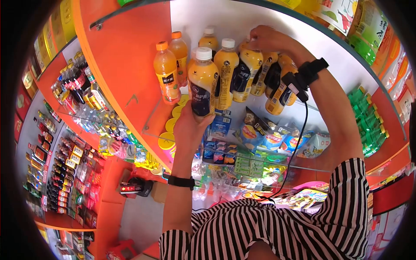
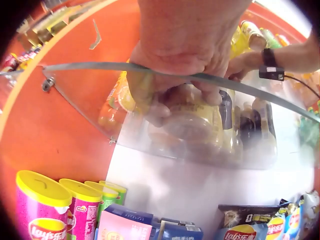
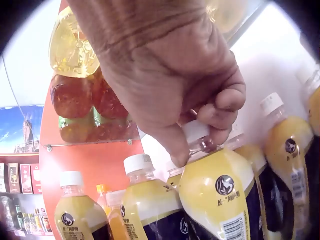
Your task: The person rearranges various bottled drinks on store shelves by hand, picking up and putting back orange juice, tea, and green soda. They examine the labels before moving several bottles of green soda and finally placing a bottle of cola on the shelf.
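Nearest, a striped sleeve (image 1: 346,195) is seen, and beyond it crisp bags (image 1: 266,138) are laid out lower down. Above these, the left hand (image 1: 189,125) is wrapped round the bottom of a yellow juice bottle (image 1: 202,84), which is held upright at the front edge of the glass shelf (image 2: 85,66); whether its base rests on the glass cannot be told. At its 9 o'clock two orange bottles (image 1: 167,76) are stood. Farther back, at its 1 o'clock, the right hand (image 1: 268,40) is closed on the white cap (image 3: 195,131) of a second yellow bottle (image 3: 220,192) in the rear row. Many like bottles are already ranged on the shelf, so the stocking is judged well advanced, with these two bottles not yet released.
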The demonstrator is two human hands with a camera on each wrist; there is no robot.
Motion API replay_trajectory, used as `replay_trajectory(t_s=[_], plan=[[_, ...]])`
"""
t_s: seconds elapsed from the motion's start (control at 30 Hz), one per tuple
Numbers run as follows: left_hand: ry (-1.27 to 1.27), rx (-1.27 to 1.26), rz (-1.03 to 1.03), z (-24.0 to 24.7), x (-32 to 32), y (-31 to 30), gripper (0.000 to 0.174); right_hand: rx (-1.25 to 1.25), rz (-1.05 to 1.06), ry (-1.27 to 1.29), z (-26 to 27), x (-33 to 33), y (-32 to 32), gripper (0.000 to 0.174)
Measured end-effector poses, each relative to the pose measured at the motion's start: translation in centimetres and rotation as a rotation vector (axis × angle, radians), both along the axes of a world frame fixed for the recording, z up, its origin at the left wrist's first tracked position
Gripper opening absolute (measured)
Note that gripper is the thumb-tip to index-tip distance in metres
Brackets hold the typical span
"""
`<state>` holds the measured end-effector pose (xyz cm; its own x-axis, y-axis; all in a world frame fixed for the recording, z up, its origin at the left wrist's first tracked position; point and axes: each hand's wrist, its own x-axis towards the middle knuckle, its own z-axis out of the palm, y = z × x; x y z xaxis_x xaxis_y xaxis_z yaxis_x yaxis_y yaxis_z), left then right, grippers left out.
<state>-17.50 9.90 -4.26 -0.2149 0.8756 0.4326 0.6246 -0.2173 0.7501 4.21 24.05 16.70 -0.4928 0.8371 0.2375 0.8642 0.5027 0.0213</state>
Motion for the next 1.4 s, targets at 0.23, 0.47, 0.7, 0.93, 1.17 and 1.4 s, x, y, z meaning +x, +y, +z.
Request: replay_trajectory(t_s=[0.23,0.47,0.7,0.93,1.17,1.4], plan=[[-0.045,0.081,-0.047,0.1,0.1,0.0,0.055,0.088,0.093,-0.073,-1.1,-1.2,1.4,0.042],[-0.024,0.096,-0.024,-0.2,0.2,0.1,0.054,-0.266,0.03,0.237,0.3,1.1,-0.7,0.041],[0.014,0.074,0.007,-0.3,0.3,0.1,0.056,0.284,-0.07,-0.214,-0.5,3.6,2.2,0.033],[0.015,0.086,0.004,-0.3,0.2,0.1,0.057,0.023,-0.305,-0.262,-1.1,3.2,4.3,0.028],[0.02,0.076,-0.008,-0.1,0.2,0.0,0.057,0.174,-0.182,-0.382,0.7,5.3,2.9,0.028],[0.025,0.135,-0.028,-1.4,-0.1,0.9,0.059,0.097,-0.323,-0.43,1.5,7.0,-5.6,0.031]])
